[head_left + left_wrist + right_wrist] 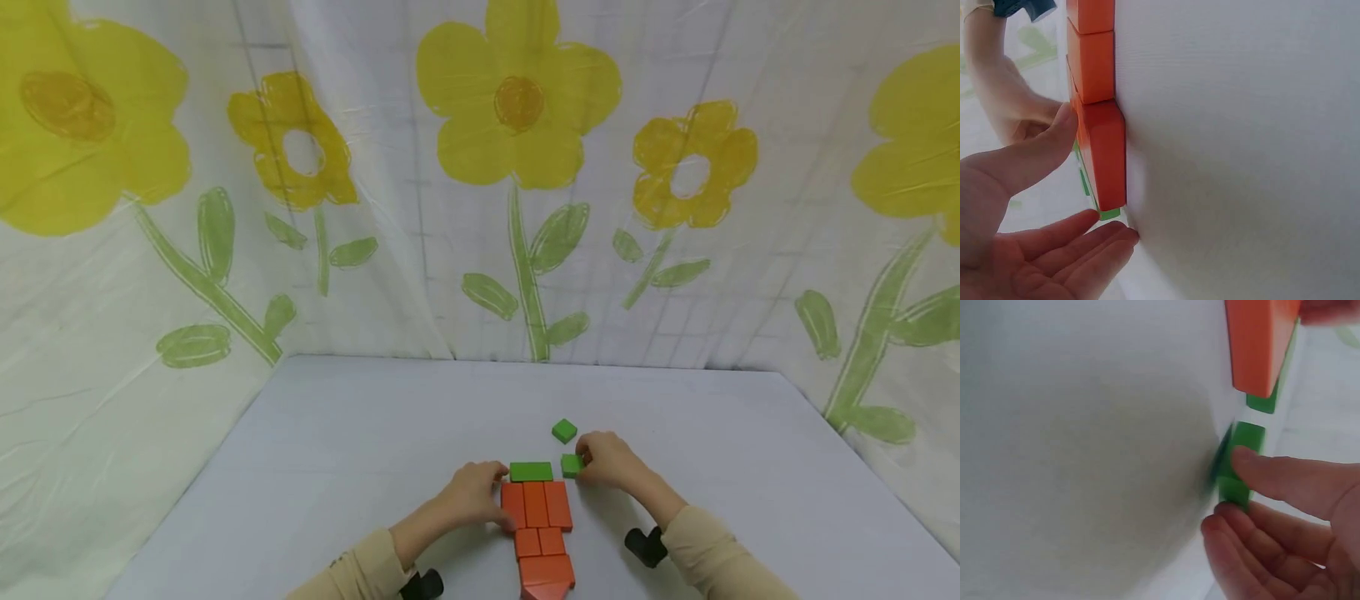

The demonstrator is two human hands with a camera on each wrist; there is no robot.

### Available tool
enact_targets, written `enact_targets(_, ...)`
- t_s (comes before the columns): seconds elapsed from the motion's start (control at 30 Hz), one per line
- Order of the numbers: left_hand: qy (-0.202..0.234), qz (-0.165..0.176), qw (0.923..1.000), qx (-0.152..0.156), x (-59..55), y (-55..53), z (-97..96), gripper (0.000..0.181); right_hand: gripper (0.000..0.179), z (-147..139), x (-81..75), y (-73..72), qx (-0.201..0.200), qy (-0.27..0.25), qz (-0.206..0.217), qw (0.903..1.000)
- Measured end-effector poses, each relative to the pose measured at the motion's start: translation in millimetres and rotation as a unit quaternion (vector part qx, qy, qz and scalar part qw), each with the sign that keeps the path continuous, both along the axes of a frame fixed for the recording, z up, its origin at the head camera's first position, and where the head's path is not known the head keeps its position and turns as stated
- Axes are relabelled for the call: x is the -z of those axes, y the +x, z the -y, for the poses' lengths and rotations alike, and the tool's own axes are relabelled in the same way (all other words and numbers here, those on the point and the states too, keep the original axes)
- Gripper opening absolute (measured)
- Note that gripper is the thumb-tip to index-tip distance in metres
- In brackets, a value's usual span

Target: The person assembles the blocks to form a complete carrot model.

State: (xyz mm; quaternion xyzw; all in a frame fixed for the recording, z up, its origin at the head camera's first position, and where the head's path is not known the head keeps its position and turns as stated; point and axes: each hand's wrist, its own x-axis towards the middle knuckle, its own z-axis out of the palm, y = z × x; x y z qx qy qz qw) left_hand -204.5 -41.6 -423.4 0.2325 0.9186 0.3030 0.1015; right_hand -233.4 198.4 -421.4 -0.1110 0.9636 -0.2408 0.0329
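On the white table, orange-red blocks [535, 504] lie in a column of touching pieces, with a long green block [531, 472] across the far end. My left hand [472, 493] is at the column's left side. Its thumb touches the red block [1105, 156] in the left wrist view, and its straight fingers reach near the end of the long green block. To the right of that block, my right hand [611, 461] pinches a small green block [1247, 439] between thumb and fingers, just above or on the table; a small gap separates the two green pieces.
Another small green block [564, 431] lies turned at an angle beyond the pinched one. Behind the white table [360, 417] hangs a pale curtain [390, 317] printed with yellow flowers. Each wrist carries a dark camera [647, 547].
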Motion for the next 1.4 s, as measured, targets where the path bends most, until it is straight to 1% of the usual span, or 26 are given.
enact_targets(0.1,0.003,-0.011,0.9999,-0.003,-0.5,0.0,2.5,0.054,0.025,8,-3.3,-6.9,-0.004,-0.014,-0.02,0.9997)
enact_targets(0.2,0.006,-0.025,0.9997,-0.003,1.7,-0.6,4.3,0.047,0.029,21,-3.9,-16.7,-0.014,-0.035,-0.021,0.9991)
enact_targets(0.33,0.007,-0.036,0.9993,-0.005,3.6,-0.9,4.2,0.043,0.028,40,0.2,-28.6,-0.053,-0.051,-0.013,0.9972)
enact_targets(0.47,0.008,-0.035,0.9993,-0.008,3.8,0.0,1.8,0.04,0.026,57,2.7,-36.1,-0.105,-0.041,-0.01,0.9936)
enact_targets(0.57,0.009,-0.033,0.9994,-0.009,3.8,0.6,0.2,0.039,0.024,66,1.1,-38.8,-0.119,-0.038,0.005,0.9922)
enact_targets(0.63,0.008,-0.034,0.9993,-0.01,3.7,0.8,-0.3,0.039,0.021,71,-0.7,-39.8,-0.119,-0.044,0.016,0.9918)
enact_targets(0.73,0.009,-0.038,0.9992,-0.012,3.7,0.8,-0.4,0.039,0.016,75,-0.3,-41.5,-0.121,-0.05,0.013,0.9913)
enact_targets(0.77,0.009,-0.039,0.9991,-0.013,3.9,0.8,-0.7,0.039,0.015,75,0.5,-41.9,-0.123,-0.051,0.01,0.991)
enact_targets(1.0,0.004,-0.035,0.9993,-0.016,6.4,1.7,-0.6,0.038,0.015,73,7.6,-40.8,-0.14,-0.062,0.028,0.9878)
enact_targets(1.2,0.002,-0.038,0.999,-0.021,4.5,0.6,0.1,0.04,0.017,70,4.4,-40.1,-0.171,-0.072,0.012,0.9825)
enact_targets(1.27,0.001,-0.042,0.9988,-0.023,4.1,0.3,-0.4,0.041,0.017,67,1.0,-40.6,-0.172,-0.07,-0.001,0.9826)
enact_targets(1.3,0.002,-0.043,0.9987,-0.025,3.9,0.4,-0.7,0.041,0.017,65,-0.9,-41.2,-0.165,-0.07,-0.009,0.9837)
enact_targets(1.37,0.006,-0.05,0.9984,-0.025,3.2,0.7,-1.5,0.041,0.017,60,-4.9,-43.3,-0.136,-0.059,-0.032,0.9884)
enact_targets(1.4,0.007,-0.053,0.9982,-0.026,3.0,0.9,-1.8,0.041,0.016,56,-7.1,-44.8,-0.114,-0.05,-0.043,0.9913)
